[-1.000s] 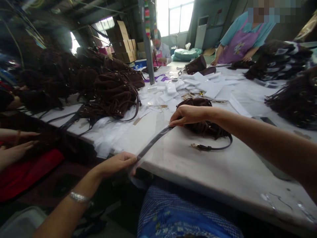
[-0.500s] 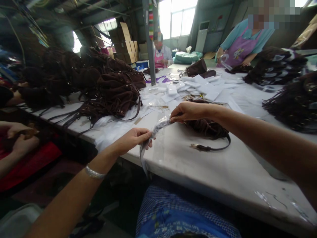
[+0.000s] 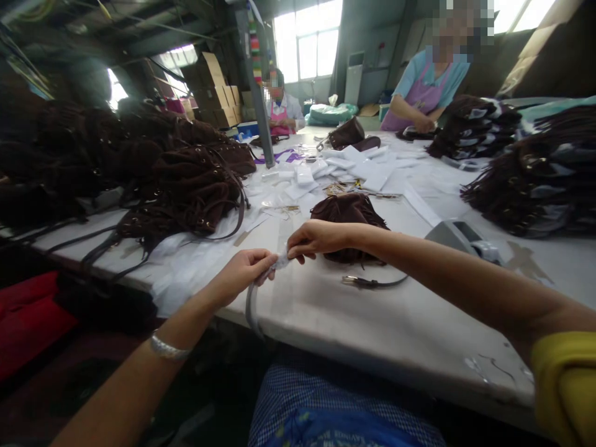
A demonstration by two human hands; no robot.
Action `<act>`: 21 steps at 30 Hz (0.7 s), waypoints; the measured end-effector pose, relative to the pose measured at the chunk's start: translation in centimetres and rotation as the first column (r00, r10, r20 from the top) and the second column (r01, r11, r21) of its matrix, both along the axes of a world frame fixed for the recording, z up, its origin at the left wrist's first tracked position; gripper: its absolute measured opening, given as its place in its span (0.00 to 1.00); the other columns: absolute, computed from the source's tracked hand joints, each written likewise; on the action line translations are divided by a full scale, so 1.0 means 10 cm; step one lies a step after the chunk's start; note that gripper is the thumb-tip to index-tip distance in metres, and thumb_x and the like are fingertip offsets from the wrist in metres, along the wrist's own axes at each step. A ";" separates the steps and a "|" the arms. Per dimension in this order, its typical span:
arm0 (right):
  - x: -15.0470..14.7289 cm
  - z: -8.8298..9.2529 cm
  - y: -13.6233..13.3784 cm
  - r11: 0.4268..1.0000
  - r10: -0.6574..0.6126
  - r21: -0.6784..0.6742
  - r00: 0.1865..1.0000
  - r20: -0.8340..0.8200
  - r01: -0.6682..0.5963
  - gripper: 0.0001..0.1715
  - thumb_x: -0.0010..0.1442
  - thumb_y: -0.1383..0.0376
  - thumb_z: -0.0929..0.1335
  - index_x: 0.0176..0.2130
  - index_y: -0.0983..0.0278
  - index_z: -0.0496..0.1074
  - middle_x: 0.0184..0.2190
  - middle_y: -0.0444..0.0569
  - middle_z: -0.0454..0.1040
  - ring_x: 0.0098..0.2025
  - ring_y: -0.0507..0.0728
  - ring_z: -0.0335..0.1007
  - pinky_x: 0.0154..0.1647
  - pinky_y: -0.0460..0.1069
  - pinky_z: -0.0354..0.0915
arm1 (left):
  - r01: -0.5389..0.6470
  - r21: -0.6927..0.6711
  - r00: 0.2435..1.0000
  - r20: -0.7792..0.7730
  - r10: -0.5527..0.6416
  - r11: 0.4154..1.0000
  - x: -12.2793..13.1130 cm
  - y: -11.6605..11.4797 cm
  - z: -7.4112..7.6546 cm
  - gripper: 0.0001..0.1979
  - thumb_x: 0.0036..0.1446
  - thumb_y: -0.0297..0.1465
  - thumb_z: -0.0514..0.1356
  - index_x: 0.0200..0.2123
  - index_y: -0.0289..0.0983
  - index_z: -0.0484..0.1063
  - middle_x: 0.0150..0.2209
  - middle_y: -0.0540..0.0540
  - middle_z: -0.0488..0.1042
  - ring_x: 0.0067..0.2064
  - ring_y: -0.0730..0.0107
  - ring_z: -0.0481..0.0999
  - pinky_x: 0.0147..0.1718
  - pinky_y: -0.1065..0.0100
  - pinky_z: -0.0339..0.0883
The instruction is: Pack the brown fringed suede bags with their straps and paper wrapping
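In the head view, my left hand (image 3: 246,271) is closed round a strap (image 3: 252,307) that looks wrapped in clear plastic. The strap's loose end dangles below that hand, over the table's front edge. My right hand (image 3: 308,241) pinches the crumpled plastic wrap (image 3: 281,261) at the upper end, very near the left fingertips. How far the strap runs inside the wrap is hidden. Just behind my right wrist lies a dark brown fringed bag (image 3: 347,210), partly covered by my forearm. Its buckled strap (image 3: 370,283) curves out onto the table in front.
Dark brown bags (image 3: 195,186) are heaped at the left, with straps trailing. White packets (image 3: 335,166) and a metal post (image 3: 259,99) stand mid-table. Stacked fringed pieces (image 3: 535,180) and a grey device (image 3: 465,239) sit right. Two people (image 3: 414,93) work across the table.
My hands have drawn closer together, shortening the plastic-wrapped length between them. The view has turned right, bringing the grey device and a yellow sleeve into sight; the neighbour's hands at left have left view.
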State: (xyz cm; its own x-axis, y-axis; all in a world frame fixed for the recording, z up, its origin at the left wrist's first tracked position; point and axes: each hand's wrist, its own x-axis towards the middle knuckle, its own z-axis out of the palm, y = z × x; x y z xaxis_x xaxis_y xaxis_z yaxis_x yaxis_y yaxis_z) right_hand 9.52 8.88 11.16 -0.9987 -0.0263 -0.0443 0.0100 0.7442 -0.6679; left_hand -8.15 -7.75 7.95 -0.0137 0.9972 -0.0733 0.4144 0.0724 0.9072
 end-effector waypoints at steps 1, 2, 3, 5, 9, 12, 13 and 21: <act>0.05 -0.02 0.05 1.000 -0.018 -0.010 1.000 0.010 0.018 0.18 0.67 0.58 0.64 0.39 0.68 0.78 0.29 0.46 0.77 0.28 0.49 0.67 0.33 0.44 0.61 | -0.003 0.000 1.000 -0.019 0.003 1.000 -0.03 0.00 -0.01 0.22 0.62 0.47 0.57 0.26 0.35 0.70 0.19 0.53 0.63 0.23 0.76 0.59 0.25 0.72 0.53; 0.11 -0.05 0.11 0.999 -0.038 -0.001 0.999 0.026 0.038 0.18 0.67 0.58 0.64 0.43 0.68 0.78 0.33 0.48 0.78 0.31 0.51 0.70 0.35 0.45 0.62 | -0.006 -0.010 0.999 -0.040 0.005 1.000 -0.08 -0.01 -0.03 0.22 0.62 0.47 0.57 0.26 0.35 0.70 0.19 0.53 0.62 0.22 0.76 0.57 0.24 0.72 0.51; 0.17 -0.08 0.17 0.998 -0.057 0.026 0.997 0.048 0.056 0.17 0.66 0.59 0.65 0.47 0.67 0.77 0.37 0.49 0.79 0.35 0.52 0.72 0.38 0.45 0.63 | -0.008 -0.029 0.998 -0.062 0.006 1.000 -0.13 -0.03 -0.05 0.22 0.62 0.47 0.57 0.26 0.35 0.70 0.20 0.53 0.63 0.23 0.76 0.56 0.24 0.72 0.49; 0.30 -0.17 0.29 0.993 -0.088 0.089 0.991 0.099 0.080 0.20 0.61 0.62 0.69 0.51 0.66 0.76 0.43 0.50 0.79 0.41 0.54 0.74 0.42 0.45 0.64 | -0.014 -0.075 0.994 -0.113 0.005 0.997 -0.23 -0.05 -0.10 0.22 0.61 0.49 0.57 0.27 0.35 0.70 0.23 0.52 0.65 0.23 0.76 0.56 0.23 0.71 0.48; 0.42 -0.44 0.40 0.989 -0.100 0.122 0.988 0.117 0.085 0.24 0.55 0.62 0.75 0.51 0.63 0.77 0.47 0.49 0.79 0.46 0.56 0.74 0.46 0.45 0.64 | -0.011 -0.150 0.970 -0.243 -0.026 0.989 -0.34 -0.10 -0.18 0.24 0.60 0.51 0.56 0.27 0.35 0.71 0.22 0.53 0.63 0.23 0.75 0.55 0.22 0.71 0.46; 0.37 -0.60 0.36 0.963 -0.118 0.248 0.992 0.053 0.102 0.15 0.57 0.61 0.73 0.45 0.62 0.79 0.42 0.48 0.80 0.44 0.57 0.73 0.50 0.48 0.61 | -0.016 -0.157 0.957 -0.290 -0.031 0.987 -0.33 -0.10 -0.21 0.24 0.59 0.51 0.56 0.26 0.36 0.72 0.22 0.53 0.63 0.23 0.74 0.56 0.22 0.71 0.47; 0.34 -0.64 0.35 0.948 -0.124 0.298 0.992 0.034 0.108 0.12 0.58 0.61 0.73 0.43 0.61 0.80 0.40 0.47 0.81 0.44 0.57 0.73 0.52 0.49 0.59 | -0.020 -0.151 0.958 -0.286 -0.025 0.988 -0.31 -0.10 -0.21 0.24 0.59 0.51 0.56 0.27 0.36 0.72 0.22 0.52 0.66 0.24 0.74 0.58 0.23 0.72 0.49; 0.25 -0.67 0.34 0.913 -0.177 0.378 0.984 0.025 0.155 0.09 0.64 0.61 0.68 0.41 0.60 0.78 0.36 0.46 0.81 0.42 0.57 0.71 0.60 0.56 0.49 | -0.030 -0.153 0.980 -0.197 -0.001 0.988 -0.13 0.03 -0.24 0.22 0.59 0.50 0.57 0.35 0.36 0.74 0.30 0.47 0.76 0.25 0.71 0.67 0.25 0.72 0.58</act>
